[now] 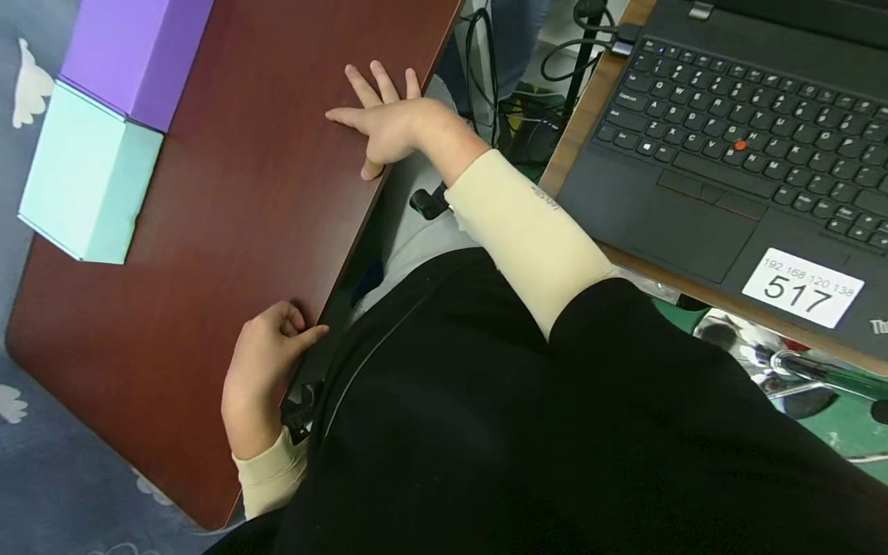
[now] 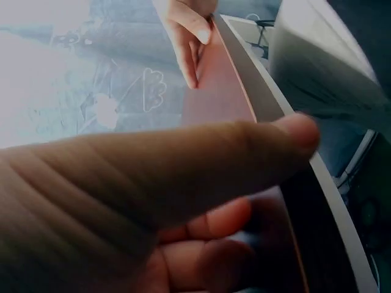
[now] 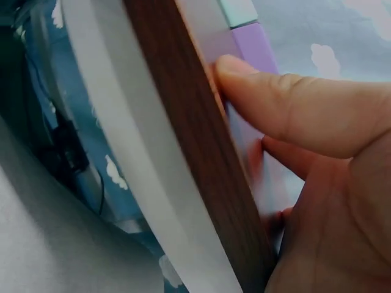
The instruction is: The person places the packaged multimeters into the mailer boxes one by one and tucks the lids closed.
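Note:
My right hand (image 1: 395, 127) rests on the dark red-brown table (image 1: 229, 200) with its fingers spread, close to the near edge. In the right wrist view its thumb (image 3: 281, 104) lies at the table's edge. Lower in the head view, my left hand (image 1: 260, 354) lies at the same edge, fingers loosely curled and thumb out. Nothing is held in it. In the left wrist view that thumb (image 2: 244, 146) crosses in front, hiding part of the curled fingers. Across the table stand a purple box (image 1: 132, 58) and a mint green box (image 1: 90, 173), touching each other.
On a wooden-edged desk to the right sits a black laptop (image 1: 666, 223) with a white label (image 1: 802, 287). Black cables (image 1: 479, 69) hang between the two desks. Blue patterned cloth (image 1: 69, 470) shows beyond the table's far edge.

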{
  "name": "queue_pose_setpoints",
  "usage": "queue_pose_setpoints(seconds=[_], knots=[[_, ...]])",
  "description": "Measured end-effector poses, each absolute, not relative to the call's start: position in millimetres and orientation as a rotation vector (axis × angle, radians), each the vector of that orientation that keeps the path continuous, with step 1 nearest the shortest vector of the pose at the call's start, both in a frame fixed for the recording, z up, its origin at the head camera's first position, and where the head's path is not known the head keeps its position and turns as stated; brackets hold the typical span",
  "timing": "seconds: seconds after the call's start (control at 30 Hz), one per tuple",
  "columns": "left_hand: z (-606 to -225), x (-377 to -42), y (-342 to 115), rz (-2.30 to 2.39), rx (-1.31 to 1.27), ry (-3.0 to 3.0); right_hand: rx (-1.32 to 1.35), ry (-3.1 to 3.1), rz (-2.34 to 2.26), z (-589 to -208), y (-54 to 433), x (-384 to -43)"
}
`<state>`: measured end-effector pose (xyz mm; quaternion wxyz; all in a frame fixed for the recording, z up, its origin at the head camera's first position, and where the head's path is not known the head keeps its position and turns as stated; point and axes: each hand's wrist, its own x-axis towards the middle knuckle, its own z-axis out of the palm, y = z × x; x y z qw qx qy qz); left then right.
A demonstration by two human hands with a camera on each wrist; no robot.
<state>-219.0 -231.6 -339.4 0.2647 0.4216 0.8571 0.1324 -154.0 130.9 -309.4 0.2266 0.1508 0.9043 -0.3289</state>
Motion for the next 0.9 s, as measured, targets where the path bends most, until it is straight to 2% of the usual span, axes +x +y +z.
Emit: queue_pose_setpoints(seconds=[0.47,0.67,0.8,0.9], knots=[[-349,-234,-241,0.297,1.264,2.229,0.487,2.501,-1.127,-349,109,-121],[-342,-221,-277,0.175,1.079,2.228,0.258,2.536,-1.305,-359,77,-125],[-328,-219,-307,0.095,0.927,2.248,0.062,2.446,-1.418,-345,62,-143],[-319,-214,-327,0.058,0.813,2.252,0.052,2.347,-1.559,-331,60,-155]])
